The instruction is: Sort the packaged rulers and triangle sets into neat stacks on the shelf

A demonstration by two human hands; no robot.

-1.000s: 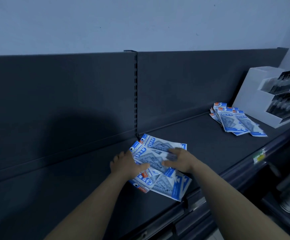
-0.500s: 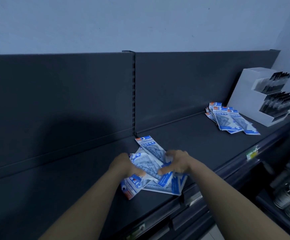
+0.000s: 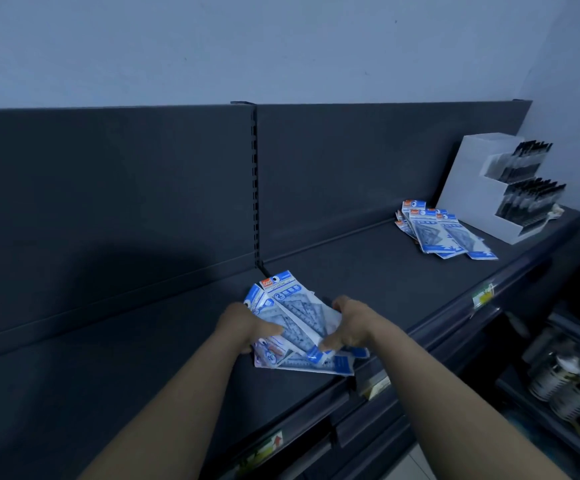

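A bundle of blue-and-white packaged triangle sets (image 3: 295, 313) stands tilted up near the front of the dark shelf (image 3: 368, 271). My left hand (image 3: 247, 327) grips its left side and my right hand (image 3: 351, 323) grips its right side, thumb over the lower edge. A few more packs (image 3: 316, 365) lie flat under the bundle. A second, fanned pile of the same packs (image 3: 441, 230) lies at the far right of the shelf, away from both hands.
A white tiered display box (image 3: 482, 181) with dark packaged items stands at the shelf's right end. Dark back panels (image 3: 108, 202) rise behind the shelf. Price tags (image 3: 482, 296) line the front edge. Lower shelves at the right hold metal cans (image 3: 565, 389).
The spread-out packs have been gathered between both hands into a tighter bundle and tilted up off the shelf. The far pile has not moved.
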